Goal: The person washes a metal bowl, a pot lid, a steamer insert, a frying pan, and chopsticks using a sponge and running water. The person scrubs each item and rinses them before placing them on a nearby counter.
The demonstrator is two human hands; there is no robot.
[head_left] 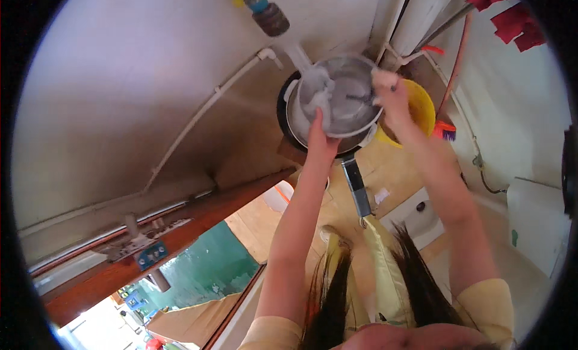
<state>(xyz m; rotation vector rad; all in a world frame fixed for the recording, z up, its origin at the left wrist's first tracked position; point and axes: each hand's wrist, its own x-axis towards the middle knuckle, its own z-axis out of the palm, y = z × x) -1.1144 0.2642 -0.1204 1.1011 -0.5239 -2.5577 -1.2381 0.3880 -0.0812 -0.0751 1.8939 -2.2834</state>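
A shiny round metal bowl (356,124) is tilted beneath a stream of water (298,56) that falls from a pipe outlet (271,20) and splashes white inside it. My left hand (323,136) grips the bowl's near left rim, with the thumb over the edge. At the bowl's right rim, my right hand (391,97) is smeared by motion, so what its fingers do is unclear. Directly under the bowl sits a larger pan with a black rim (282,112) and a long dark handle (356,184) pointing toward me.
A yellow bucket (426,106) stands right of the bowl, near an orange-headed brush (444,131). White pipes (198,112) run along the walls. A white basin with a dark drain (415,213) is set low on the right. Red cloths (521,25) hang at upper right.
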